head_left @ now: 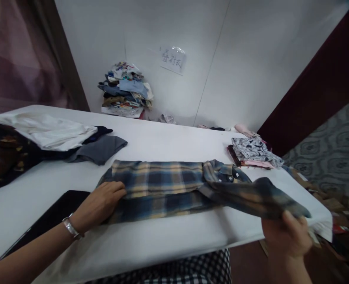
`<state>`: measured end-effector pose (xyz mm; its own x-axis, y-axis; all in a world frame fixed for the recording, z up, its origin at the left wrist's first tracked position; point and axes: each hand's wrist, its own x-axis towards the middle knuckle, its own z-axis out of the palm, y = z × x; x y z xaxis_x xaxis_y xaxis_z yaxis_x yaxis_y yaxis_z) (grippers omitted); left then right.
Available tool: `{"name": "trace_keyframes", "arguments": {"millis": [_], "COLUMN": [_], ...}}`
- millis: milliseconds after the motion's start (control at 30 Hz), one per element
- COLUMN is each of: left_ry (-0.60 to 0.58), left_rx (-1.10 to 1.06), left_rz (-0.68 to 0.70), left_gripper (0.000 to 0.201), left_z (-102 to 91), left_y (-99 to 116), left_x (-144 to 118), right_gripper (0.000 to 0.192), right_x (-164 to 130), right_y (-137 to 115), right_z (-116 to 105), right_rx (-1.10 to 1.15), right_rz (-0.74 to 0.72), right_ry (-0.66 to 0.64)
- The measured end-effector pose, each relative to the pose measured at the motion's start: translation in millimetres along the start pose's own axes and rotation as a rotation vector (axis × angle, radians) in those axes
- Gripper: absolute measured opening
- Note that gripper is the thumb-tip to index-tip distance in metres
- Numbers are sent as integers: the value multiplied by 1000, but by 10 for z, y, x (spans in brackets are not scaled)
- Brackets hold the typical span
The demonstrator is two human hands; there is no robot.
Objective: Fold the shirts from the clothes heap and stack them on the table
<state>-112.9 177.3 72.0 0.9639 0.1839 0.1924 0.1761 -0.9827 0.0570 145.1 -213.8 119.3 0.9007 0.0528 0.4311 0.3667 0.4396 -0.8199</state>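
Note:
A blue and yellow plaid shirt lies folded lengthwise on the white table, its collar toward the right. My left hand rests flat on the shirt's left end, a silver bracelet on the wrist. My right hand, past the table's right front corner, grips the end of a plaid sleeve and holds it lifted off the table.
A heap of clothes, white, grey and dark patterned, covers the table's left side. A dark flat board lies under my left forearm. Folded printed garments sit at the right edge. Another clothes pile stands by the far wall.

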Motion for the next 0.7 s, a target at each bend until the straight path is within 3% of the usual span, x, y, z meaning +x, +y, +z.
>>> {"name": "trace_keyframes", "arguments": {"millis": [100, 200, 300, 333, 400, 500, 567, 700], "left_ry": [-37, -87, -185, -211, -201, -69, -48, -114], "left_rx": [-39, -123, -286, -353, -460, -418, -299, -186], "left_rz": [-34, -79, -119, -144, -228, -409, -518, -628], "left_gripper": [32, 34, 29, 27, 32, 44, 50, 62], "left_z": [64, 68, 7, -27, -102, -166, -134, 68], "left_y": [-22, -66, -118, -145, -224, -414, -559, -758], "left_x": [-9, -17, -20, -4, 75, 320, 531, 882], "right_gripper": [23, 32, 38, 40, 40, 34, 28, 29], "right_x": [127, 285, 413, 461, 596, 891, 1085, 1276], "right_y": [172, 304, 330, 332, 373, 626, 915, 1496], "right_z": [25, 44, 103, 157, 332, 700, 933, 1197], "right_rx": [-330, -700, -907, -892, -812, -938, -1262, -1428], "right_rz": [144, 447, 546, 531, 415, 160, 156, 243], "right_ry": [-174, -584, -881, -909, -842, -681, -690, -678]}}
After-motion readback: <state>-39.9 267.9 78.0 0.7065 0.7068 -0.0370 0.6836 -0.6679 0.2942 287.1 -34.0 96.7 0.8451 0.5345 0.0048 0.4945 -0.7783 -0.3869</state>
